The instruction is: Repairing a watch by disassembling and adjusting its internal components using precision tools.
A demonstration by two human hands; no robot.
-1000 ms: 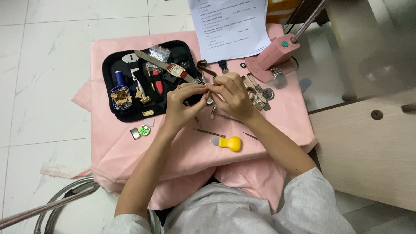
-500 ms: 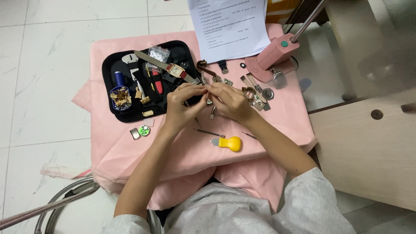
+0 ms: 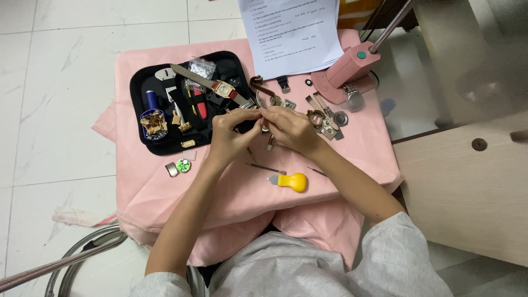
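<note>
Both forearms reach forward over the pink-covered table (image 3: 165,181), the left hand (image 3: 231,137) and right hand (image 3: 291,129) meeting fingertip to fingertip. Their pinched grip closes on a small watch part (image 3: 260,113), just beside the black tool case (image 3: 165,144). The part is too small to tell which way it points.

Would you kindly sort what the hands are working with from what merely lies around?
In use: left hand and right hand, pinching a small metal part between them.

Lying about: yellow-handled tool, tool case, wristwatch, paper sheet, pink lamp base.
</note>
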